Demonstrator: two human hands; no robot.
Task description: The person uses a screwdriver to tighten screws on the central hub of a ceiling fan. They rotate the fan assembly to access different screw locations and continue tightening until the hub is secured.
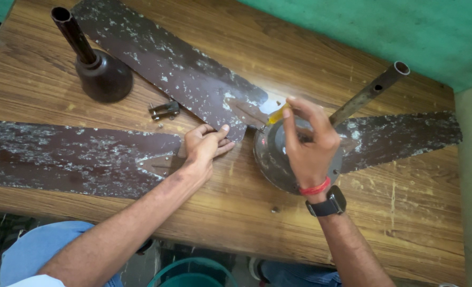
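Observation:
A ceiling fan lies in parts on a wooden table. Its round grey motor housing sits at centre right, with a metal rod rising from it to the upper right. My right hand rests over the housing and grips a yellow-handled screwdriver at the bracket of the upper brown blade. My left hand presses flat on the bracket end of the left blade. A third blade is attached at the right.
A dark brown canopy cup with its down rod stands at the upper left. A small metal clamp lies beside it. A loose screw rests near the front edge. Below the table is a green bucket. A green wall is behind.

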